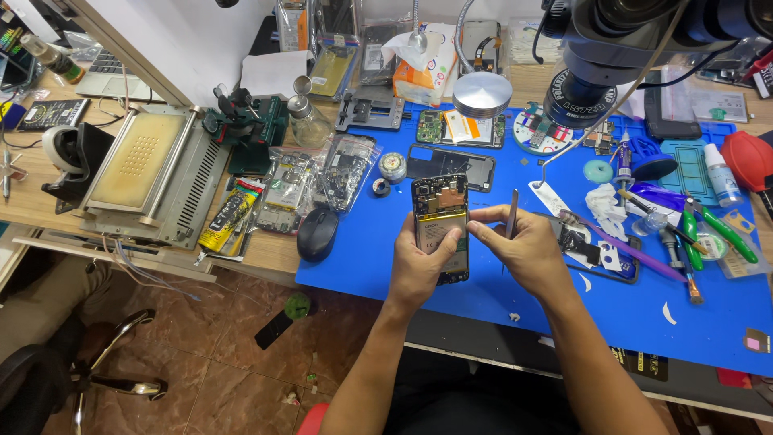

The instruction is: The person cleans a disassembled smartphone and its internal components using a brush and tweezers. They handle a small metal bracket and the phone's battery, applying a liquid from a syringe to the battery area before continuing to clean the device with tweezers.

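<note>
- Far left on the wooden bench [32,201]: one flat heating plate machine [149,173] with a yellowish perforated top.
- Just right of it: one green clamp tool [245,129], then several clear bags of phone parts [310,181].
- At the left edge of the blue mat [499,294]: one black computer mouse [317,234], lying near the left hand but apart from it.
- Left hand [419,270]: wrapped around the lower part of one opened phone [440,221], thumb pressed on its exposed back; phone held upright over the blue mat, in the middle of the view.
- Behind the phone on the mat: one black phone frame [451,167], lying flat.
- Right hand [523,250]: touching the right edge of the phone with the forefinger, fingers closed on one pair of thin tweezers [511,213] pointing up.
- Above: one round lamp head [481,94] and one microscope [612,48], hanging over the mat, hiding part of it.
- Right side of the mat: another opened phone [596,250], one purple-handled tool [624,251], green-handled pliers [708,229], one red air blower [747,159].
</note>
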